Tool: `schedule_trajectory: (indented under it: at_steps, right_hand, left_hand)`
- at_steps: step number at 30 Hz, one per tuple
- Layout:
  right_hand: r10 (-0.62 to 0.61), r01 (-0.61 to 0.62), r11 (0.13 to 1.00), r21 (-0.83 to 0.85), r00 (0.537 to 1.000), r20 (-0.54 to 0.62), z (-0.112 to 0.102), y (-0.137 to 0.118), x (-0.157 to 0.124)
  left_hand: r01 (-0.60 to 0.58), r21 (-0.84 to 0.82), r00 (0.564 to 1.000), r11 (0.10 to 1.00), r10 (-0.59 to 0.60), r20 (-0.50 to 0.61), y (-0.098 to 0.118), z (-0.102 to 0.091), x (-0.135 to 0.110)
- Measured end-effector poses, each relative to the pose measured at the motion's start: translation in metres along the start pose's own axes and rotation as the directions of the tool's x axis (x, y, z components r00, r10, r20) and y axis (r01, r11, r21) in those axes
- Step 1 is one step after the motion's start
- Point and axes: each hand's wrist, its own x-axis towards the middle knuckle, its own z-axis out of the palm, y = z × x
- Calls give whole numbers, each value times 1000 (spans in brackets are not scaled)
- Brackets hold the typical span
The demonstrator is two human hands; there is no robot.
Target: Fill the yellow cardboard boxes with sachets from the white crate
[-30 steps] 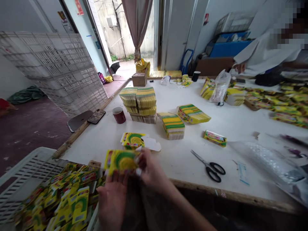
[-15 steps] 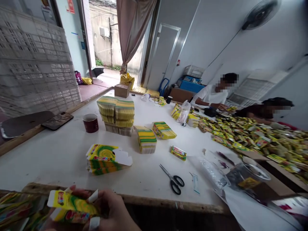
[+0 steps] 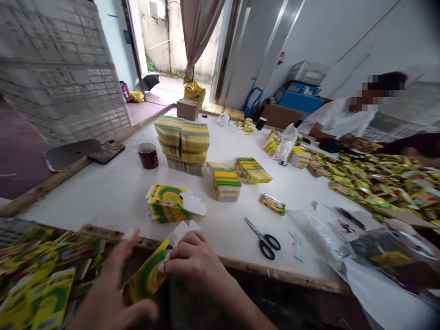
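My right hand point(image 3: 197, 263) is closed around the upper end of a yellow-and-green printed carton point(image 3: 146, 277), tilted at the table's near edge, with white end flaps sticking up beyond the fingers. Whether more cartons lie under it I cannot tell. My left hand point(image 3: 115, 286) is beside it on the left, blurred, thumb and fingers apart and holding nothing. White wrapping shows on some fingertips. Just beyond the hands, a small stack of flat cartons point(image 3: 168, 204) lies on the white table point(image 3: 103, 197).
Left of my hands is a heap of cartons point(image 3: 44, 288). On the table are scissors point(image 3: 263, 238), a small packet point(image 3: 273, 204), carton bundles point(image 3: 225, 183), a tall carton stack point(image 3: 184, 144), a maroon mug point(image 3: 147, 156) and a phone point(image 3: 106, 151). Co-workers sit by a large pile point(image 3: 388, 183) at right.
Both hands were around the cartons at lower left; the left hand has come away, and the right has moved rightward and up with the carton. The camera view has shifted.
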Motion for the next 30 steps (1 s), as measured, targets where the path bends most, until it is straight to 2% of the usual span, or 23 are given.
schedule_trajectory:
  at_steps: [1,2,3,4,5,6,7,8,10,11,12,13,17,19,21,23,26,28,30]
  right_hand:
    - [-19,19,1000,4,1000,-25,2,-2,0]
    - [0,3,999,36,995,-96,6,-3,-2]
    - [68,-48,994,103,977,-204,11,-4,-3]
    - [178,-116,971,209,934,-309,16,-4,-5]
    - [310,-176,917,358,878,-365,21,-3,-6]
    - [436,-210,822,529,830,-347,25,-2,-8]
    - [534,-234,681,694,807,-253,29,-1,-8]
    - [581,-259,511,819,807,-108,32,0,-9]
    - [546,-318,205,926,822,161,34,-1,-8]
    - [520,-336,115,935,822,232,35,-2,-7]
    - [508,-342,75,937,821,259,35,-4,-7]
    - [503,-339,70,938,824,261,35,-5,-6]
    - [501,-300,150,942,845,189,38,-6,-6]
    - [489,-290,226,930,859,149,38,-6,-9]
    - [465,-300,367,881,879,105,36,-6,-13]
    - [408,-303,549,779,910,67,32,-6,-18]
    - [260,-243,795,555,964,50,27,-6,-22]
    - [168,-174,886,429,984,52,27,-4,-23]
    - [151,-142,913,381,989,8,29,2,-24]
  left_hand:
    - [-61,192,993,980,39,113,4,9,-3]
    - [-108,268,980,957,58,188,7,18,-6]
    - [-142,306,983,941,98,152,8,28,-9]
    - [-147,350,987,925,115,111,8,37,-12]
    - [-146,386,989,911,120,93,8,46,-15]
    - [-154,403,988,902,127,92,9,52,-17]
    - [-165,404,985,900,132,107,9,57,-20]
    - [-188,391,980,901,147,133,10,61,-23]
    - [-255,337,961,907,198,194,13,65,-27]
    - [-286,309,949,907,225,219,14,65,-28]
    - [-310,290,940,905,247,235,15,65,-28]
    - [-326,281,934,903,260,246,15,64,-28]
    - [-331,282,934,900,269,237,21,61,-28]
    - [-323,259,933,910,260,248,25,61,-27]
    - [-299,226,930,927,230,287,29,61,-28]
    - [-271,217,925,938,192,327,30,61,-28]
    - [-252,248,926,935,159,343,25,62,-28]
    - [-274,230,933,934,201,299,20,62,-27]
    - [-278,205,953,938,243,181,15,61,-25]
